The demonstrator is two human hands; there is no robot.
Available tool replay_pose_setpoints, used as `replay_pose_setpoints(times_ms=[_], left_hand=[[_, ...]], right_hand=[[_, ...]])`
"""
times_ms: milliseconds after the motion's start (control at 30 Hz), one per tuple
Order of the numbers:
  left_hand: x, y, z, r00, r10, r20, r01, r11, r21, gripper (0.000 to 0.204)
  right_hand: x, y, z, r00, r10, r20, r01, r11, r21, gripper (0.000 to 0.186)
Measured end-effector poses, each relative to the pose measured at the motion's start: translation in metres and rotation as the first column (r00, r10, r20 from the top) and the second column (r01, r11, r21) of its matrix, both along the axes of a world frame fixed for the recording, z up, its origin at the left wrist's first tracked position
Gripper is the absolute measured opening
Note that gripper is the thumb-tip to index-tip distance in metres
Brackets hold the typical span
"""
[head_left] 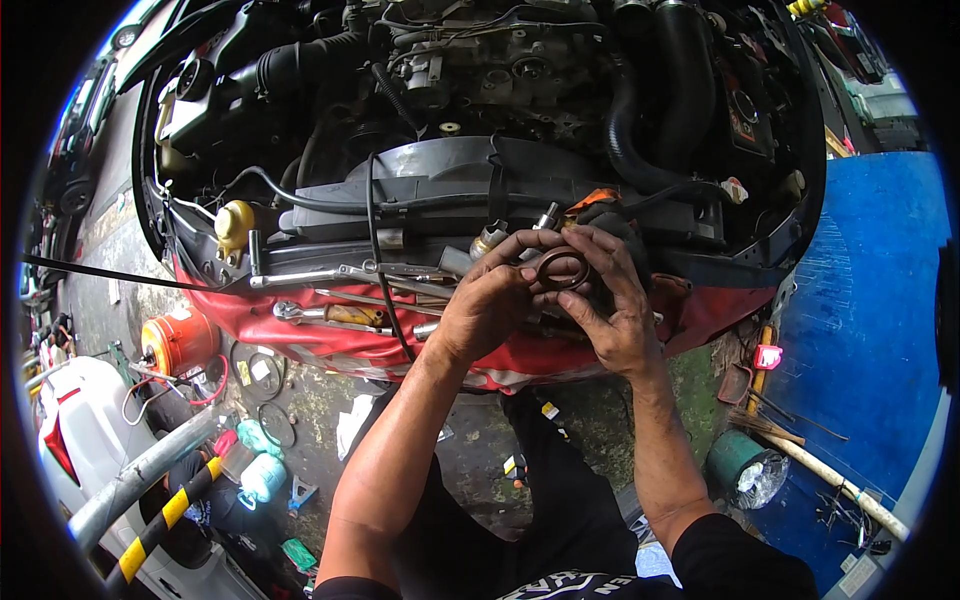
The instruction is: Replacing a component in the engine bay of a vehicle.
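Observation:
A dark ring (542,268), perhaps an oil seal, is held up between my hands over the front edge of the engine bay. My left hand (490,298) grips its left side, fingers curled and pressed together. From the right, my right hand (620,312) pinches its rim between thumb and fingers. Behind the fingers lie a socket (547,216) and a dark bundle with an orange piece (597,200). To the left of my hands, several wrenches (340,272) and a ratchet (292,312) rest along the red front cover (240,306).
The open engine bay (490,75) spreads ahead, with a black hose (626,125) on the right. A thin cable (374,240) hangs down left of my hands. On the floor stand an orange bucket (182,340) and a green bin (738,460). A striped bar (165,520) crosses lower left.

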State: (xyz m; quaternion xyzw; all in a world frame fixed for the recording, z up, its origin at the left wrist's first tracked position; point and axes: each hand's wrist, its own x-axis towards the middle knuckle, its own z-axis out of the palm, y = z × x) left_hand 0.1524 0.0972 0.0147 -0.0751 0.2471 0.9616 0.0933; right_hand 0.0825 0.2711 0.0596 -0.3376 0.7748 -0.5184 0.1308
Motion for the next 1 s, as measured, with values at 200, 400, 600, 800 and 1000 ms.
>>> replay_pose_setpoints(times_ms=[200, 400, 600, 800, 1000], left_hand=[[0.0, 0.0, 0.004, 0.999, -0.006, -0.034, 0.007, 0.999, 0.037, 0.052], [-0.001, -0.001, 0.007, 0.999, 0.014, 0.043, -0.014, 1.0, -0.013, 0.05], [-0.001, -0.002, 0.002, 0.997, 0.015, 0.074, -0.014, 1.0, -0.023, 0.044], [-0.003, 0.0, 0.008, 0.994, 0.0, 0.109, 0.005, 0.999, -0.048, 0.043], [-0.002, 0.001, 0.009, 0.995, -0.019, 0.095, 0.032, 0.99, -0.134, 0.045]], right_hand=[[0.001, -0.001, -0.001, 1.0, -0.008, -0.018, 0.008, 1.0, 0.007, 0.064], [0.0, -0.004, -0.001, 1.0, -0.016, -0.025, 0.016, 1.0, -0.007, 0.064], [0.0, -0.006, -0.001, 0.999, -0.027, -0.038, 0.027, 1.0, 0.003, 0.059], [0.002, -0.004, -0.01, 0.996, -0.082, 0.041, 0.084, 0.995, -0.061, 0.058], [0.004, -0.004, -0.011, 0.988, -0.12, 0.1, 0.129, 0.988, -0.086, 0.056]])
